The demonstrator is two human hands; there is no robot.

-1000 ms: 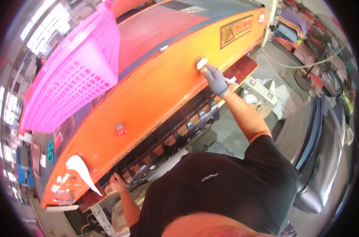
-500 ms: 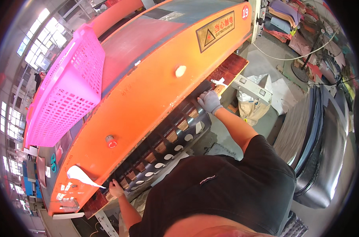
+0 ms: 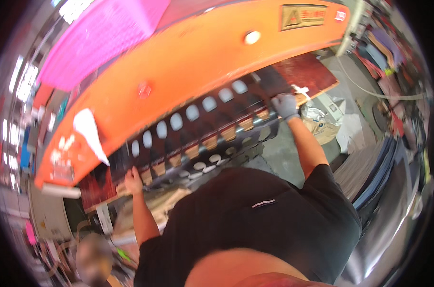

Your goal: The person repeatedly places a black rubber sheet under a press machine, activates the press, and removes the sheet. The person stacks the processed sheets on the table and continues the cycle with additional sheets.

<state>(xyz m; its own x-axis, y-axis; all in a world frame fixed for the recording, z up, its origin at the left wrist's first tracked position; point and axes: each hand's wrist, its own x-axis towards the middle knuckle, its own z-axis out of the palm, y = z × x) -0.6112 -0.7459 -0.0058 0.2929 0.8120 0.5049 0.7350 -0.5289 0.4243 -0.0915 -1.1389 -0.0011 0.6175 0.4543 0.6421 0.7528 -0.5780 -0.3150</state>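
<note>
Left hand (image 3: 133,182), gloved right hand (image 3: 287,106) at opposite ends of holed black sheet (image 3: 195,126). Can't tell if either grips.

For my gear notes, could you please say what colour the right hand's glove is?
The glove is grey; the head view shows it best.

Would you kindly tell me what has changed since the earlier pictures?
The right hand left the pale button for the front edge of the red board; board and black sheet came out toward the person, baring pale ovals. The left hand stayed near the board's left end.
</note>
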